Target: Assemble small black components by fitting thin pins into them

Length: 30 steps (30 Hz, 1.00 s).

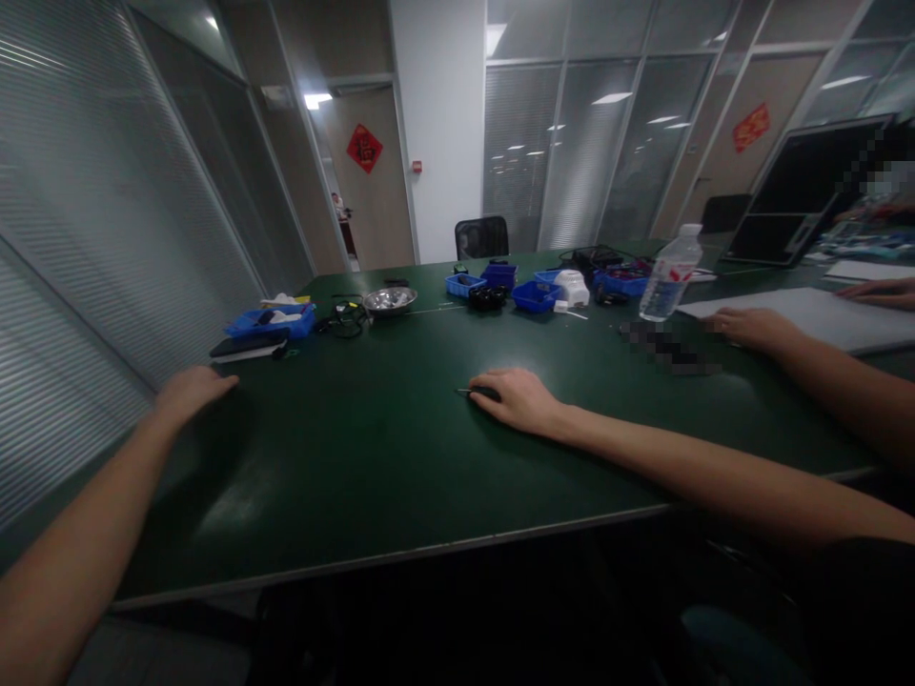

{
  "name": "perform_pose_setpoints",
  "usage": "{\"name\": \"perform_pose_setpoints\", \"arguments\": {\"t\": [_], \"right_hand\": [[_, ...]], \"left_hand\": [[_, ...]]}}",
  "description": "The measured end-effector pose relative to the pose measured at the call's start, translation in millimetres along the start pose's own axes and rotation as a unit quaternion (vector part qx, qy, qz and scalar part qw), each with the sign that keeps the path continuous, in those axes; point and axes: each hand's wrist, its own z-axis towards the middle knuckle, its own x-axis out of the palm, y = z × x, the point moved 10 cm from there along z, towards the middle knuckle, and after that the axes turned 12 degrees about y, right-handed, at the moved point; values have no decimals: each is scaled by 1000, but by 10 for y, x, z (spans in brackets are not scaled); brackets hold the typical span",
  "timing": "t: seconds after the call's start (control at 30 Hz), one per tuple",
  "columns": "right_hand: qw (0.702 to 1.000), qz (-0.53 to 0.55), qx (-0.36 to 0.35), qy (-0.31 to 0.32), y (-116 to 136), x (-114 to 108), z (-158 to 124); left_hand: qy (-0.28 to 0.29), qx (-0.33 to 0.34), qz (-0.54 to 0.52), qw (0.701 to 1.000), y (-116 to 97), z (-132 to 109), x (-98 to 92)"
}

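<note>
My right hand (pixel 520 400) rests on the dark green table (pixel 372 467), its fingers closed round the black handle of a small screwdriver (pixel 484 392). The thin metal shaft points left, just above or on the tabletop; I cannot tell which. Far to the left, my left hand (pixel 192 393) is by the table's left side with its fingers stretched to the right. Nothing shows in it, though part of the fingers is hidden. Closest to that hand lies a dark notebook (pixel 250 347), in front of a blue tray (pixel 296 322) holding white and yellow items.
A metal bowl (pixel 390 303), a blue bin (pixel 536 297), a white plastic piece (pixel 573 287) and black cables (pixel 346 322) stand along the back. At right are a water bottle (pixel 670 276), white sheets (pixel 815 310) and another person's hand (pixel 758 327). A chair (pixel 481 238) stands beyond.
</note>
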Motion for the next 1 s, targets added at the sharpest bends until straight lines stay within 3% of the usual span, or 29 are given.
{"name": "perform_pose_setpoints", "arguments": {"t": [0.17, 0.63, 1.0], "right_hand": [[1000, -2, -3, -1, 1, 4, 2], [1000, -3, -3, -1, -20, 18, 7], [1000, -2, -3, 1, -8, 12, 4]], "left_hand": [[11, 28, 5, 1000, -93, 43, 94], [-12, -7, -6, 1000, 161, 81, 40], [2, -49, -28, 998, 190, 11, 12]]}}
